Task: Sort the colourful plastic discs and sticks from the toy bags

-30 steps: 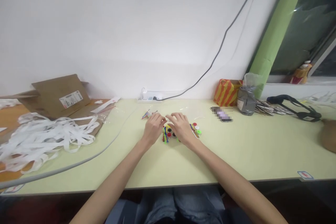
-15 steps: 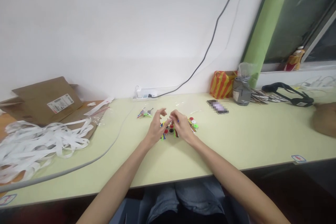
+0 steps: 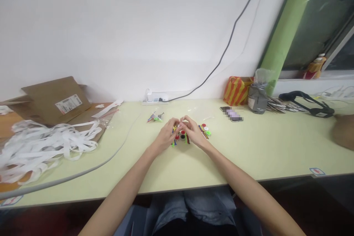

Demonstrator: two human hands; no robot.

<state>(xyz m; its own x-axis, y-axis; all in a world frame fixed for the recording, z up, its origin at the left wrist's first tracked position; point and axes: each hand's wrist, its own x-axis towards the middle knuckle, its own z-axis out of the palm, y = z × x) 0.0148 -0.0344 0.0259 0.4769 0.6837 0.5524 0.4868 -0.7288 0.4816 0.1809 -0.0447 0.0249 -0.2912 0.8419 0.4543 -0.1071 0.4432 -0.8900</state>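
Note:
Both hands meet over the table, above a cluster of small coloured parts. My right hand (image 3: 193, 131) pinches a thin white piece (image 3: 181, 119), whose tip sticks up between the fingers. My left hand (image 3: 166, 134) has its fingertips closed around the lower end of that piece, which they mostly hide. Beneath the hands lie a black round disc (image 3: 183, 136), a red round disc (image 3: 177, 138) and thin green strips (image 3: 186, 138). Beside my right hand are red (image 3: 204, 125), white (image 3: 206, 128) and green (image 3: 208, 133) round discs with several coloured strips.
A clear bag of coloured parts (image 3: 155, 117) lies beyond my left hand. Left are white ribbon (image 3: 52, 142), a cardboard box (image 3: 55, 97) and a grey cable (image 3: 91, 171). Right are a phone (image 3: 231, 114), a striped bag (image 3: 236, 91), a grey container (image 3: 257, 99) and a black strap (image 3: 306, 103).
My left fingers, raised and apart before, have come down and closed beside the right fingertips. A thin white piece now shows between the hands. The view has shifted slightly.

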